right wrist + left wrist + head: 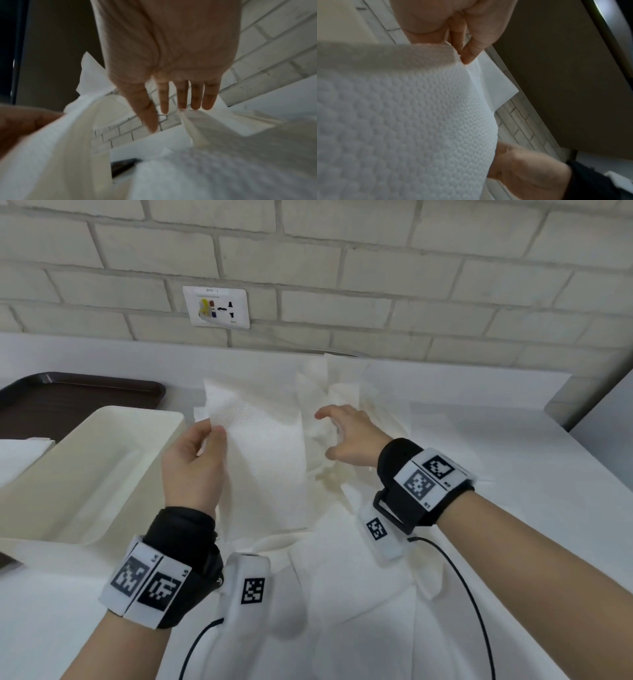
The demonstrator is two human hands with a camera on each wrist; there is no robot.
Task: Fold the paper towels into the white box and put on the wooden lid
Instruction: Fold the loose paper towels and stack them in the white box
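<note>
A long strip of white embossed paper towel [267, 460] lies crumpled over the counter, one sheet raised upright. My left hand [195, 453] pinches the upper left edge of that sheet between thumb and fingers; in the left wrist view the paper towel [406, 121] fills the frame below the pinching fingertips [469, 56]. My right hand [346, 436] hovers spread over the rumpled towel to the right, fingers [181, 97] straight, holding nothing. The white box [85, 460] stands empty at the left. The wooden lid is not in view.
A dark brown tray [78, 402] sits behind the box at the far left. A brick wall with a socket plate [217, 307] runs along the back of the white counter [513, 405]. More folded towel [20, 453] lies left of the box.
</note>
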